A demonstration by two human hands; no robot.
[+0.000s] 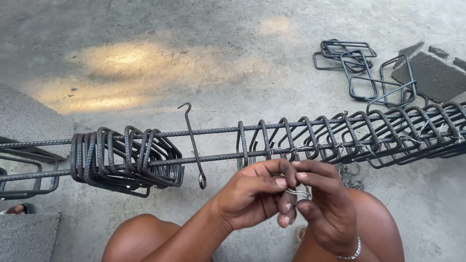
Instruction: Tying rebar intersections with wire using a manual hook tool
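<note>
Looking down from the head camera, the left hand [252,196] and right hand [327,208] meet below the rebar cage [291,140], fingertips pinched together on a thin tie wire [297,192] lying between both hands' fingers. A hooked twisting tool [194,145] hangs on the bars; loose stirrups [361,65] lie on the concrete.

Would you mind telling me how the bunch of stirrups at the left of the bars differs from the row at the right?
The left bunch of stirrups is packed tight together with no wire showing; the right row of stirrups is spread along the bars, with thin wire showing where they cross. The left bunch looks roughly upright; the right row leans. Both are dark bent rebar loops threaded on the same long bars.
</note>
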